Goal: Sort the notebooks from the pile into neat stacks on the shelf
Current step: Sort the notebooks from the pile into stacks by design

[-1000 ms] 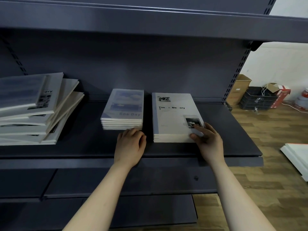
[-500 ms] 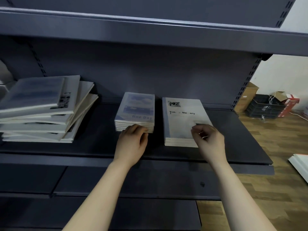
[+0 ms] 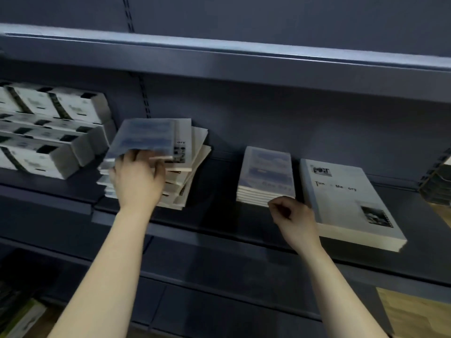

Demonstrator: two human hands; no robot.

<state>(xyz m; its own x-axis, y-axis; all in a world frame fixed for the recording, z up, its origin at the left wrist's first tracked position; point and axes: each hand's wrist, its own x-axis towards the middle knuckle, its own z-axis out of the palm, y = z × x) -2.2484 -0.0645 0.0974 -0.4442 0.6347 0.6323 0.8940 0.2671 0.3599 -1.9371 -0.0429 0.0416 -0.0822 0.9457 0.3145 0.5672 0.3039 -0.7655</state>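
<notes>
An untidy pile of notebooks [image 3: 188, 167] lies on the dark shelf [image 3: 219, 223] at centre left. On top is a small blue-covered notebook [image 3: 144, 137], and my left hand [image 3: 138, 178] grips its near edge with fingers under it. To the right sits a neat stack of small blue notebooks [image 3: 267, 176]. Beside that lies a neat stack of larger white "Time Memory" notebooks [image 3: 349, 203]. My right hand [image 3: 291, 217] hovers loosely curled in front of the small stack, holding nothing.
White boxes with black bands [image 3: 48, 132] are stacked on the shelf at far left. An upper shelf [image 3: 244, 59] overhangs closely. Dark crates [image 3: 436, 189] sit at the right edge. Lower shelf boards and a wooden floor [image 3: 415, 311] lie below.
My left hand left the small blue stack and reached left to the pile, taking the top blue notebook. My right hand came off the white stack. The view swung left.
</notes>
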